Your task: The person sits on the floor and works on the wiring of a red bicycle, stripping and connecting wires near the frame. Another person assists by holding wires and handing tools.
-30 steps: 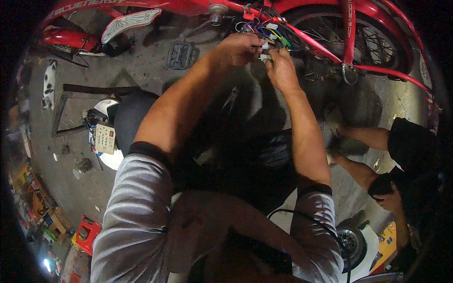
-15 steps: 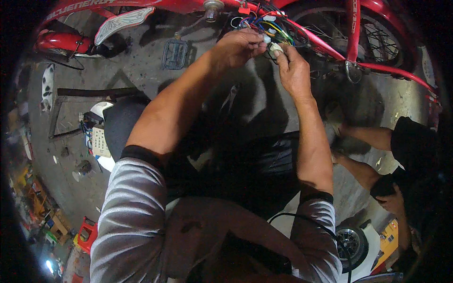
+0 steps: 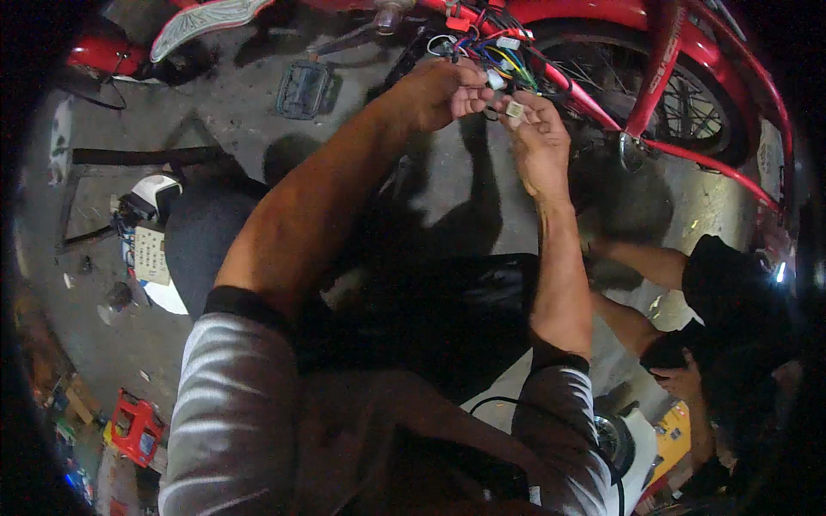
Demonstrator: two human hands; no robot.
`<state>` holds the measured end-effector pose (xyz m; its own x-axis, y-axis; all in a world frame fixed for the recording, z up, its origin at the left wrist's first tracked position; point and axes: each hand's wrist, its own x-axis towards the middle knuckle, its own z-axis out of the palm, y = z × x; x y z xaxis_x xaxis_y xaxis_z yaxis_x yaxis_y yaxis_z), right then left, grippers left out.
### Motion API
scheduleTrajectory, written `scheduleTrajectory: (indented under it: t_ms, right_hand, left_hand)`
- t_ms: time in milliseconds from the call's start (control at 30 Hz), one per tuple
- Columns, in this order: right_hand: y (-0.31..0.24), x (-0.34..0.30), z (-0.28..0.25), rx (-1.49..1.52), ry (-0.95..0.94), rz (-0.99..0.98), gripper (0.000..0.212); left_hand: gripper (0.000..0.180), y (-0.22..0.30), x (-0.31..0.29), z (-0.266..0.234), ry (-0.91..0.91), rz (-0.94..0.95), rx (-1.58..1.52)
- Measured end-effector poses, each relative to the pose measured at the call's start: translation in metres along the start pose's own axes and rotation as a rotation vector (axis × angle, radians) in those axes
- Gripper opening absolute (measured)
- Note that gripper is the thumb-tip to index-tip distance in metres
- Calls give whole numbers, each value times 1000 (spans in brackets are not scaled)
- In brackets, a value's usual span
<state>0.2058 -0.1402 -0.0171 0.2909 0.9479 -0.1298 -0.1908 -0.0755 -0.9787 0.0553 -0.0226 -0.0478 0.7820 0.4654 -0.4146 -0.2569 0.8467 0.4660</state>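
One red cycle frame (image 3: 657, 77) spans the top right of my view, its spoked wheel (image 3: 734, 120) showing behind the tubing. Next in size, a tangle of coloured wires (image 3: 508, 62) spills out beside the frame, above the fingers. To handle these well, I would leave slack in the leads, grip each connector by its housing, never tug on a wire, and steady one side while moving only the other. Smaller again are the hands, near each other. The right hand (image 3: 540, 142) is closed in a pinch on a cream connector (image 3: 515, 109), thumb and fingers around it. The left hand (image 3: 443, 90) is curled, fingertips beside a white connector (image 3: 496, 80); with this blur, I cannot fairly tell whether it grips that or only a lead. Smallest come the connectors: the cream one sits at the right fingertips just below the wires, squarish face toward my camera, with the white one up and to its left.
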Motion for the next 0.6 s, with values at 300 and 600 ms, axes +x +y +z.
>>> scheduleTrajectory:
  t_ms: [300, 600]
  right_hand:
    - [2, 6, -21, 351, 40, 168, 23]
    - [2, 8, -15, 280, 73, 170, 23]
  left_hand:
    - [4, -27, 12, 2, -173, 175, -302]
    - [7, -29, 15, -7, -134, 140, -275]
